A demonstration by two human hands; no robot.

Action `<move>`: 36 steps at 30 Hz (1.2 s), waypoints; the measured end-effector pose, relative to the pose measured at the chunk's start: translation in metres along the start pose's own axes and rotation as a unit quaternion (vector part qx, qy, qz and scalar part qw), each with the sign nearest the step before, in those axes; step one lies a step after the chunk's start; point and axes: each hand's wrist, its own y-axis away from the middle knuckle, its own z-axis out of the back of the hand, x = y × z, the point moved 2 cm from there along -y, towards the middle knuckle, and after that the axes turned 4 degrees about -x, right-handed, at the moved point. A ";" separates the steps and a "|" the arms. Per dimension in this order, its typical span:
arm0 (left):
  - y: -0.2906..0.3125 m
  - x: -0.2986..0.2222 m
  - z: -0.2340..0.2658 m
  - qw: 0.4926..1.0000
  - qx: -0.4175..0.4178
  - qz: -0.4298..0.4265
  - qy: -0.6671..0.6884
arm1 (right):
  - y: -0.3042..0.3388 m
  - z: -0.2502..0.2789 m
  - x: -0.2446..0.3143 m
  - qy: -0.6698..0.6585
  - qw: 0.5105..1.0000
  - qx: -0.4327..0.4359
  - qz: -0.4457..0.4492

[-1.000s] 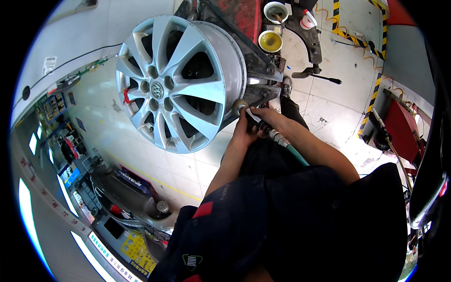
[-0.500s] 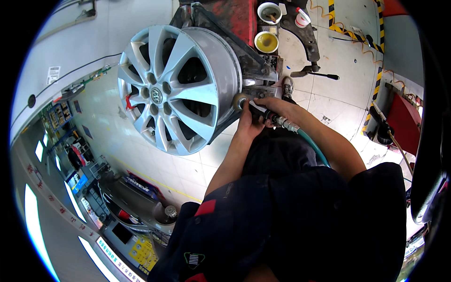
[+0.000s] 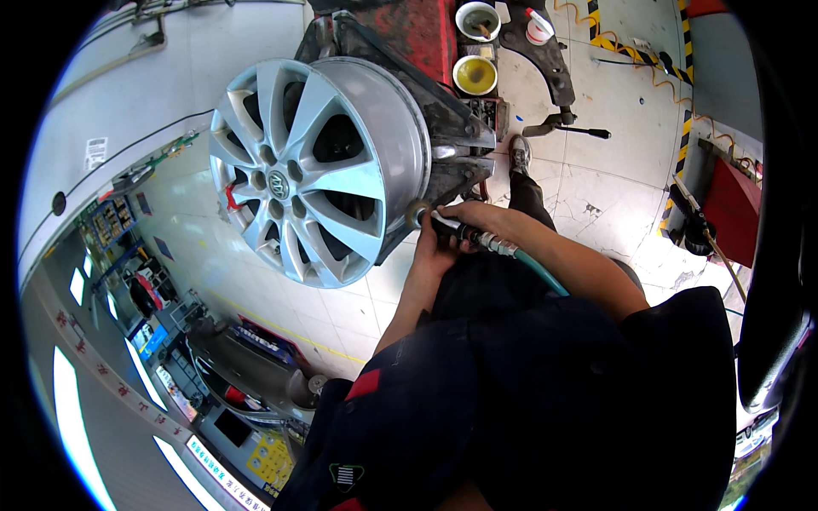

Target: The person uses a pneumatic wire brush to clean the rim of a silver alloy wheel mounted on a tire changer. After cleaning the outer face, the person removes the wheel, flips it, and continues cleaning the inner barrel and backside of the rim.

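Observation:
A bare silver alloy wheel [image 3: 345, 179], without a tyre, is mounted upright on a black metal stand [image 3: 443, 115]. In front of me, both my hands grip a slim air grinder [image 3: 455, 228] with a round disc head [image 3: 417, 213]. The disc sits at the wheel's near right edge; whether it touches the metal I cannot tell. My left hand [image 3: 436, 255] wraps the tool from below, close to the head. My right hand [image 3: 473, 218] closes over its body from above. From the grinder's rear fitting a teal air hose [image 3: 544, 274] runs under my right forearm.
Two white bowls, one with yellow liquid [image 3: 475, 75] and one with dark contents [image 3: 477, 21], stand behind the stand. Right of them lie a dark metal arm [image 3: 545, 64] and a white-and-red container [image 3: 538, 31]. A red clip [image 3: 231, 198] hangs on the wheel's left side. A person's shoe [image 3: 520, 155] is beyond my hands.
The grinder and both hands have moved down along the wheel's right edge, toward me. My grip is the same. The whole view has shifted slightly, and more of a dark trouser leg shows.

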 end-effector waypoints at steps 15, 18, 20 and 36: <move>0.013 0.006 -0.008 0.999 0.010 -0.013 0.035 | 0.010 -0.012 0.002 0.024 0.999 -0.031 0.014; 0.017 0.004 0.004 0.998 0.021 0.009 0.066 | 0.001 -0.015 -0.004 0.049 0.998 -0.028 0.003; 0.008 0.003 0.013 0.995 0.045 0.014 0.088 | -0.002 -0.016 -0.005 0.064 0.997 -0.037 -0.004; -0.005 -0.020 0.080 0.993 -0.058 -0.088 -0.053 | -0.052 -0.033 -0.033 0.075 0.997 0.024 0.019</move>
